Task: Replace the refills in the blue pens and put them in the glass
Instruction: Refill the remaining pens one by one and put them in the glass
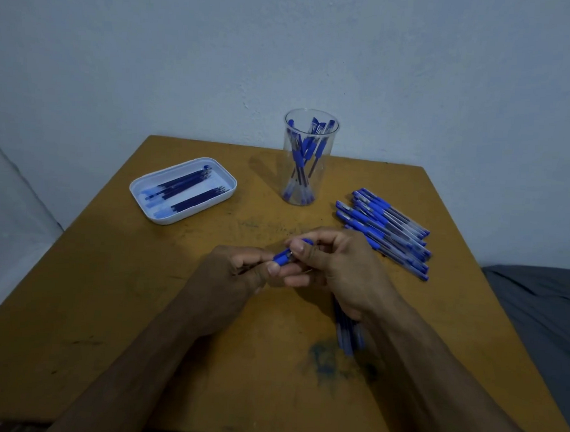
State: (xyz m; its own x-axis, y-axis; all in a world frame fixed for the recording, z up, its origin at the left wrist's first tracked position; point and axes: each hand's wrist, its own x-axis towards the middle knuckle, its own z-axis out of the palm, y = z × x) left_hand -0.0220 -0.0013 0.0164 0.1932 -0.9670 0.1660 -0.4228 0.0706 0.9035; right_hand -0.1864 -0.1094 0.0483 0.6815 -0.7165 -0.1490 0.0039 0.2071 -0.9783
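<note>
While both hands meet over the table (114, 306), the left hand (237, 272) and right hand (337, 268) each pinch the pen (283, 256) between them; it looks light, stiff and slick, best gripped at its rubbery blue sleeve

pale blue wall (153, 60), worn wooden table (107, 305)

A worn tan desk (107, 305) with blue ink stains. Beyond the hands (294, 269) stands a glass (308, 157) of pens. A white tray (183, 190) of refills lies beyond and left; loose pens (385, 231) lie right.
</note>
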